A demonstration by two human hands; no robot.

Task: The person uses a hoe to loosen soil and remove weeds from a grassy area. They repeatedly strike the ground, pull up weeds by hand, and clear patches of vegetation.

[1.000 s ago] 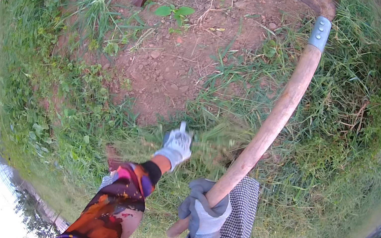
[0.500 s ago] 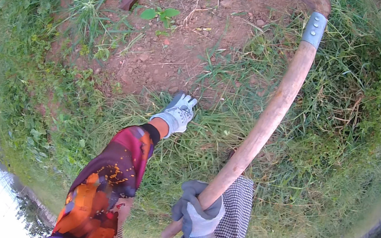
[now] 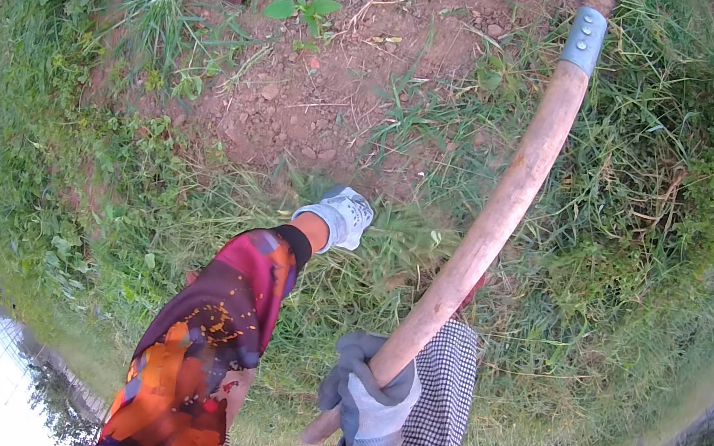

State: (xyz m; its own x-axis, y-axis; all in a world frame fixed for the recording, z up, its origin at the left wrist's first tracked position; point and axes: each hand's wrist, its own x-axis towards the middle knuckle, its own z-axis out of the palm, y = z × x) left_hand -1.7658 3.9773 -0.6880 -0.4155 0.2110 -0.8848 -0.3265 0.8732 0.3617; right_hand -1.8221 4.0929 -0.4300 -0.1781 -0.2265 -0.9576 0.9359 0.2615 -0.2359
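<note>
Head view: two gloved hands, left hand (image 3: 343,217), right hand (image 3: 372,400); one wooden handle (image 3: 501,209).

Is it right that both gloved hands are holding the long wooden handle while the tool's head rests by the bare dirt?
Not quite. The head view shows only the right hand gripping the wooden handle. The left hand is off it, reaching down into the grass. The tool's head does rest by the bare dirt.

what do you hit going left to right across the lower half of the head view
patterned sleeve → left hand in a pale glove down in the grass → right hand gripping the wooden handle → checked cloth
</note>
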